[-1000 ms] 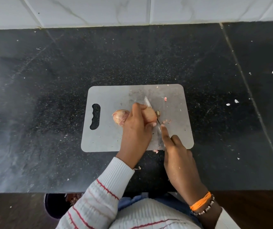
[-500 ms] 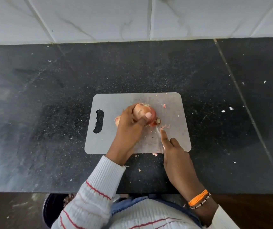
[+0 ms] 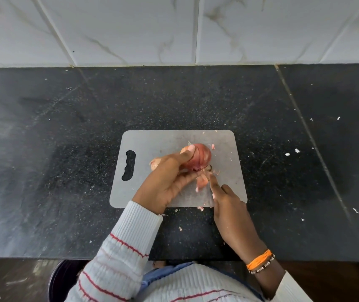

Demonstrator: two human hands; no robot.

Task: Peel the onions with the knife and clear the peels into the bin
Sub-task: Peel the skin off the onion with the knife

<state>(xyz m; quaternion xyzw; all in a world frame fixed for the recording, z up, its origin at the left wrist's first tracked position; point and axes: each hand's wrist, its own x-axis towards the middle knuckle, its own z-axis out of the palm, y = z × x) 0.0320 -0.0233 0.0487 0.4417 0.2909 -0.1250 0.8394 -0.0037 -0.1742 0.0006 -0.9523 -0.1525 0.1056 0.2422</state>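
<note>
A red onion (image 3: 199,156) is held just above the grey cutting board (image 3: 143,144), and my left hand (image 3: 167,182) grips it from the left with the thumb on top. A loose strip of peel (image 3: 201,182) hangs from the onion's lower end. My right hand (image 3: 230,205) holds the knife (image 3: 206,194), its forefinger stretched along the blade towards the peel; most of the blade is hard to make out against the board. A second, unpeeled onion (image 3: 154,163) lies on the board, mostly hidden behind my left hand.
The board lies on a black stone counter (image 3: 65,171) scattered with peel bits (image 3: 291,152). A white tiled wall (image 3: 174,29) backs the counter. Below the front edge at the left is a dark round bin (image 3: 57,280).
My left hand has lifted the onion off the board and turned it, showing its red side. A strip of peel now hangs at its lower end. My right hand stayed near the board's front edge.
</note>
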